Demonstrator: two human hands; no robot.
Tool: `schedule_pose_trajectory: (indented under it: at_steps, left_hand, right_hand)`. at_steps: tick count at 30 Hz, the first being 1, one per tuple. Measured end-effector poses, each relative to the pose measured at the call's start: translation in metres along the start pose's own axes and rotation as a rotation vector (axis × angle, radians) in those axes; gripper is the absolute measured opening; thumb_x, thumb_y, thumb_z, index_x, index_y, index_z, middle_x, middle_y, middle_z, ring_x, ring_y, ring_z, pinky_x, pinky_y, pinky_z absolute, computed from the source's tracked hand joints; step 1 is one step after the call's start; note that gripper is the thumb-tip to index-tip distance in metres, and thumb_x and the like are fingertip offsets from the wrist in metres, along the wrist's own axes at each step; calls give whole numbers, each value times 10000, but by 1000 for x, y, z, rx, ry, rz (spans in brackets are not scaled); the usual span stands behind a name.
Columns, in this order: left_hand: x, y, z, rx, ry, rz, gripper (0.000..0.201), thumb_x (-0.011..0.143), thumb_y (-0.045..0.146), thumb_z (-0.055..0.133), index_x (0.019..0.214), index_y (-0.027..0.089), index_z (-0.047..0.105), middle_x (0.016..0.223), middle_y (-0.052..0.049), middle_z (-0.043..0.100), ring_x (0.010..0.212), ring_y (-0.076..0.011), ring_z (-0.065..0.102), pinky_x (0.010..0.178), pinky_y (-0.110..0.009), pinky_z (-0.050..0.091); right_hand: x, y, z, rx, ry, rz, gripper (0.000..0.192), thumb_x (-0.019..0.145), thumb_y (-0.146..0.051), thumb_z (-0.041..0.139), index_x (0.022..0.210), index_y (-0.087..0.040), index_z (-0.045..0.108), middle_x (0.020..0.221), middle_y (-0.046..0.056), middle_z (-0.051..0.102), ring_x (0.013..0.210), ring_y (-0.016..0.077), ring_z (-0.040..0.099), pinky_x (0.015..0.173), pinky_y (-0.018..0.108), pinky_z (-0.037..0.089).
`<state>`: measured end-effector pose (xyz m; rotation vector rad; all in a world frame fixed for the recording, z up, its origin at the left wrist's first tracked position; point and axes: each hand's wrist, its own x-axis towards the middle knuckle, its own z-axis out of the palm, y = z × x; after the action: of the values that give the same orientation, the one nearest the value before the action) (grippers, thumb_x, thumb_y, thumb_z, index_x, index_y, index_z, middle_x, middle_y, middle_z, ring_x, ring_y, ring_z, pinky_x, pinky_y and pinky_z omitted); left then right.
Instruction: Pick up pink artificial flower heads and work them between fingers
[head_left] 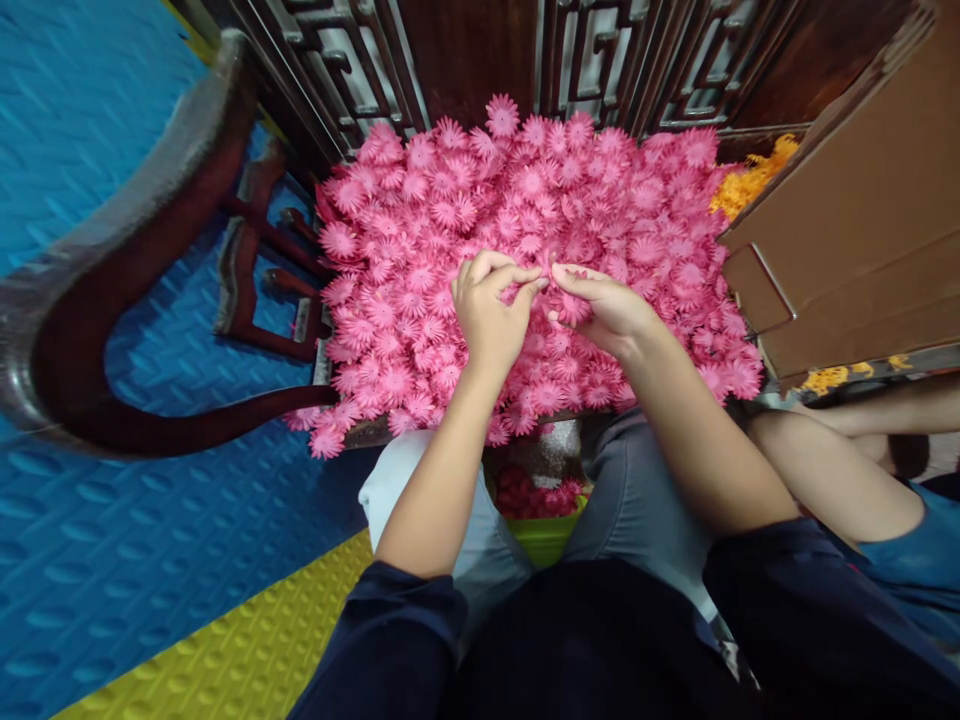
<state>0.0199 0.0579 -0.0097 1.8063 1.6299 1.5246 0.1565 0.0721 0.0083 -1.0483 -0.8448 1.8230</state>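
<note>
A large heap of pink fabric flowers (525, 230) covers the surface in front of me. My left hand (491, 310) and my right hand (604, 305) meet over the middle of the heap, fingertips pinched together on one small pink flower piece (546, 282). My right hand also has pink petals under its palm. Both forearms reach up from my dark sleeves.
A dark wooden chair (150, 300) stands at the left on blue floor mats. A brown cardboard box (862, 220) sits at the right, with orange flowers (750, 180) behind it. Another person's arm (840, 470) lies at the right. A green container (544, 535) with red flowers sits between my knees.
</note>
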Motion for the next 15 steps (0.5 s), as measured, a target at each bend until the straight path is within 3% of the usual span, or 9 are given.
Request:
schedule_pose_trajectory:
  at_steps: [4, 7, 10, 15]
  left_hand:
    - [1, -2, -1, -8, 7, -16, 99, 719, 286, 725, 672, 233, 655, 787, -1, 591, 851, -192, 540, 884, -371, 404]
    - [2, -4, -2, -38, 21, -45, 168, 737, 327, 712, 663, 215, 610, 769, -2, 577, 824, -180, 539, 866, -357, 413]
    - [3, -5, -3, -66, 26, -57, 238, 754, 377, 694, 645, 211, 562, 740, -1, 559, 797, -170, 530, 833, -334, 424]
    - [4, -4, -4, -95, -11, -14, 204, 794, 360, 652, 668, 218, 577, 760, -2, 589, 804, -161, 549, 812, -317, 434]
  right_hand:
    - [-2, 1, 1, -110, 30, -77, 216, 690, -359, 750, 792, -191, 660, 781, -4, 677, 658, 95, 596, 597, 230, 549]
    - [-3, 1, 1, -263, 59, -222, 290, 692, -468, 723, 789, -197, 685, 795, 8, 688, 765, 126, 630, 750, 291, 549]
    - [-5, 0, 2, -393, 67, -363, 297, 632, -454, 769, 768, -199, 701, 862, 11, 703, 910, 147, 630, 920, 325, 488]
    - [-6, 1, 4, -440, 113, -412, 279, 631, -454, 764, 746, -211, 690, 827, -6, 688, 886, 148, 618, 969, 362, 447]
